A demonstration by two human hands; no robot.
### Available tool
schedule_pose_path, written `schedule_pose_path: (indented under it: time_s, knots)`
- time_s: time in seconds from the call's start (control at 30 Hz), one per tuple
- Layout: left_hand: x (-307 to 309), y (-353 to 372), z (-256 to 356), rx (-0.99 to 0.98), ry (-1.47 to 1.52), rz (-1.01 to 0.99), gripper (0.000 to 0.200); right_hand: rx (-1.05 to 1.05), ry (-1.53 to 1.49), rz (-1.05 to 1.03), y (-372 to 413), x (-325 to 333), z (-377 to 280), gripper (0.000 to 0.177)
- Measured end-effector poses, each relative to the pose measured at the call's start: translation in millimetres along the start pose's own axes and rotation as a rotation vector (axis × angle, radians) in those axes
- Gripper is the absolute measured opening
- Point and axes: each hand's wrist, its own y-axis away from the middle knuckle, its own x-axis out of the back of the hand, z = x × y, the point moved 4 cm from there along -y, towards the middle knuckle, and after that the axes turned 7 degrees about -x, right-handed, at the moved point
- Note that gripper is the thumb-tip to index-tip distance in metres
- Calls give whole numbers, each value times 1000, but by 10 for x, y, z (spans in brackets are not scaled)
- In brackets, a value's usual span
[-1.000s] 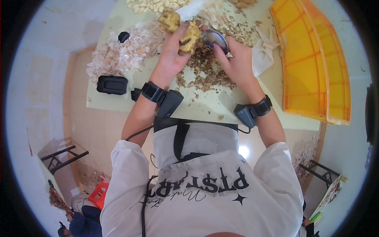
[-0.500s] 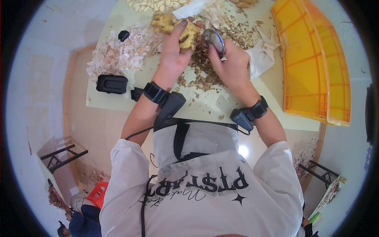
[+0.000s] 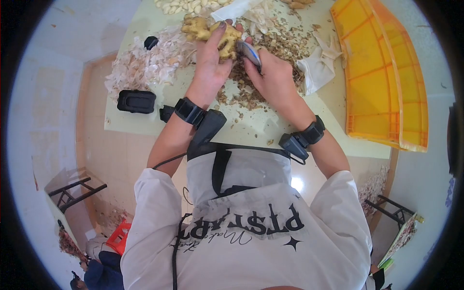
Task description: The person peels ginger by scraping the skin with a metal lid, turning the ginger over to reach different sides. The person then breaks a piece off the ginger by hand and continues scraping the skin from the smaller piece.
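A knobbly piece of ginger (image 3: 195,29) is held in my left hand (image 3: 210,67), thumb across its top, partly peeled to pale yellow. My right hand (image 3: 276,79) is closed around a shiny metal spoon (image 3: 250,53), its handle hidden in the palm. The spoon's rim meets the right side of the ginger, close to my left fingertips. Brown ginger peelings (image 3: 249,94) lie scattered on the table below and to the right of both hands.
Garlic skins (image 3: 145,67) are heaped at left, near a black case (image 3: 137,101). Peeled garlic cloves (image 3: 186,6) lie at the far edge. A white glove-like piece (image 3: 316,72) rests beside a yellow plastic crate (image 3: 374,82). Black stools (image 3: 77,191) and people are behind.
My right hand has moved left, bringing the spoon from beside the ginger against its right side and turning it more edge-on. My left hand stays nearly in place, still holding the ginger.
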Motion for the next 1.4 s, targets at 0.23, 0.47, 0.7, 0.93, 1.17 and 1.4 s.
schedule_pose_path:
  time_s: [0.23, 0.47, 0.7, 0.93, 1.17, 1.4]
  knots:
    - [-42, 10, 18, 62, 56, -16, 32, -183, -25, 97, -14, 110, 48, 20]
    - [-25, 0, 8, 35, -45, -62, 33, -142, 12, 83, -39, 130, 33, 22]
    - [-155, 123, -1, -103, -53, 31, 35, -157, 36, 76, -17, 63, 27, 19]
    - [-137, 135, -55, -142, -78, -17, 42, -135, 2, 56, -2, -17, 10, 18]
    - [-119, 114, 7, -136, -141, -75, 38, -304, -290, -76, -34, 7, 260, 17]
    - [-54, 14, -9, -52, -83, -31, 30, -614, -960, -149, -81, 35, 404, 25]
